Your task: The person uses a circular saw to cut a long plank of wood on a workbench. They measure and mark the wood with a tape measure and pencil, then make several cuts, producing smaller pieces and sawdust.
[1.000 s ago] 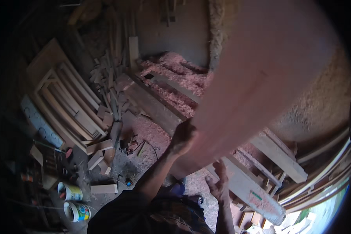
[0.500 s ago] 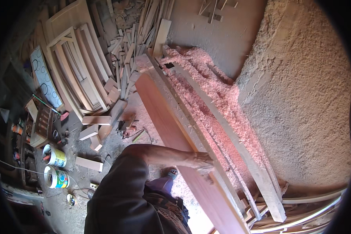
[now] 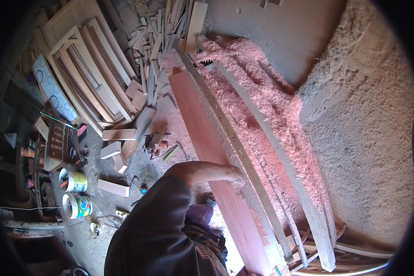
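My left arm, in a dark sleeve, reaches in from the lower edge. My left hand lies across a long reddish plank, its fingers curled down over the right-hand edge. The plank runs from the upper middle to the lower edge, its broad smooth face toward me. Right beside it stretches a long, dusty wooden beam with shavings on it. My right hand cannot be made out; a small brownish shape at the lower edge near the plank's end is too cut off to tell.
Pink shavings are heaped between and beyond the beams, with a second long beam among them. Left lie a power tool, wood offcuts and two buckets. Wooden frames lean behind; sawdust banks up right.
The view has shifted. The plank has turned, so its orange edge no longer shows and a dusty strip appears between it and the beam. My left hand stays on its edge, fingers now curled over.
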{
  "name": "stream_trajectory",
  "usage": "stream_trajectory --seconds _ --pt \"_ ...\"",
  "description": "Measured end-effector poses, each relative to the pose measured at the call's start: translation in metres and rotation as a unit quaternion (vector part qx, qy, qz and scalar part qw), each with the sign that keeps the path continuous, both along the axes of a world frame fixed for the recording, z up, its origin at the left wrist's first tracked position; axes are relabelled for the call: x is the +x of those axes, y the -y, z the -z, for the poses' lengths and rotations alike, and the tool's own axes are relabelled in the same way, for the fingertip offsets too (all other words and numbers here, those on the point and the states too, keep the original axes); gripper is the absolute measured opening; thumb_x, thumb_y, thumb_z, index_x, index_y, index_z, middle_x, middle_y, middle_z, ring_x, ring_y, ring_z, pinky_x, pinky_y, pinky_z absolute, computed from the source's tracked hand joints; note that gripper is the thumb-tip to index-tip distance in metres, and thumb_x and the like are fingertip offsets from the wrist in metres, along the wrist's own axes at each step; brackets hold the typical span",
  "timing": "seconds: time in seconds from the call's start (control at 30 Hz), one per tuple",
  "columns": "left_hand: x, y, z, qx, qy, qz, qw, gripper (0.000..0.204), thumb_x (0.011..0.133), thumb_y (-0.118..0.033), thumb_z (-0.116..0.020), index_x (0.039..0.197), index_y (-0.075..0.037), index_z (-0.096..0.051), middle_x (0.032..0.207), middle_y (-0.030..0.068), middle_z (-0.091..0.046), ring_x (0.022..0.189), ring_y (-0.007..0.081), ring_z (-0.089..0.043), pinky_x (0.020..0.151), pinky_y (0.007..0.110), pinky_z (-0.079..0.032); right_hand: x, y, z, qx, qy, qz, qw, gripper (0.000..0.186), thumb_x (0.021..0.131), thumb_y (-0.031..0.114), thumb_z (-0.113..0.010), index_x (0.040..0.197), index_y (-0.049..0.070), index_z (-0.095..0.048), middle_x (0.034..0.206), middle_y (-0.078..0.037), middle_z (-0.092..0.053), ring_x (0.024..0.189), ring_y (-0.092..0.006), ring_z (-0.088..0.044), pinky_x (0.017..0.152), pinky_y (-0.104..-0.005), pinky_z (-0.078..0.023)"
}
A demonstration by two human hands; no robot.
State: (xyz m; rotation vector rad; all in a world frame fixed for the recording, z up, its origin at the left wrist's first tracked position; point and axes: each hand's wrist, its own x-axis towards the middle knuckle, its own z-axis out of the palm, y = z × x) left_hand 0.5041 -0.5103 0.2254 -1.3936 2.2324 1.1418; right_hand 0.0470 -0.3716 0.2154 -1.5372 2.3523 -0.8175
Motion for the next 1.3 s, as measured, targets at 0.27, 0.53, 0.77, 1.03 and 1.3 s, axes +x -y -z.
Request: stream_trajectory --seconds 0.27,0.53,0.77,1.03,1.3 --pt "0.058 -0.038 0.027 -0.242 0.003 -0.134 0.961 0.074 0.089 -0.069 -0.061 0.140 -0.014 -0.063 0.136 0.0145 -0.064 0.134 0.0256 -0.054 0.114 0.054 -0.037 0.029 0.029 0.007 0.025 -0.014 -0.076 0.997 0.080 0.100 0.058 -0.056 0.148 -0.004 -0.041 0.136 -0.027 -0.059 0.123 -0.0400 -0.060 0.098 -0.0509 -0.057" --pt "0.026 -0.099 0.074 -0.489 -0.054 -0.643 0.587 0.112 0.076 -0.061 -0.081 0.159 -0.005 -0.030 0.162 0.0222 -0.032 0.145 0.0421 -0.037 0.113 0.060 -0.033 0.041 0.082 -0.020 0.016 -0.062 -0.153 0.986 0.079 0.100 0.058 -0.057 0.146 -0.004 -0.043 0.136 -0.028 -0.060 0.121 -0.0414 -0.061 0.096 -0.0524 -0.057" --pt "0.031 -0.075 0.086 -0.011 -0.359 -0.836 0.414 0.073 0.096 -0.059 -0.062 0.135 0.002 -0.059 0.128 0.0268 -0.067 0.117 0.0388 -0.066 0.096 0.045 -0.052 0.030 0.091 -0.016 -0.016 -0.061 -0.107 0.992 0.078 0.100 0.057 -0.058 0.144 -0.005 -0.046 0.135 -0.029 -0.060 0.120 -0.0428 -0.062 0.095 -0.0539 -0.057" --pt "0.056 -0.102 0.104 -0.107 -0.351 -0.873 0.323 0.062 0.097 -0.059 -0.064 0.115 0.001 -0.069 0.095 0.0152 -0.074 0.073 0.0227 -0.073 0.058 0.036 -0.058 0.025 0.062 0.013 0.013 -0.039 -0.090 0.995 0.077 0.099 0.056 -0.060 0.142 -0.006 -0.048 0.135 -0.030 -0.060 0.118 -0.0443 -0.062 0.093 -0.0555 -0.057" --pt "0.066 -0.117 0.092 -0.083 -0.336 -0.864 0.366 0.066 0.092 -0.062 -0.069 0.122 -0.004 -0.067 0.096 0.0113 -0.074 0.075 0.0210 -0.073 0.058 0.035 -0.060 0.032 0.064 0.028 0.030 -0.036 -0.111 0.993 0.076 0.099 0.056 -0.061 0.140 -0.007 -0.051 0.134 -0.031 -0.061 0.116 -0.0458 -0.063 0.091 -0.0572 -0.057"
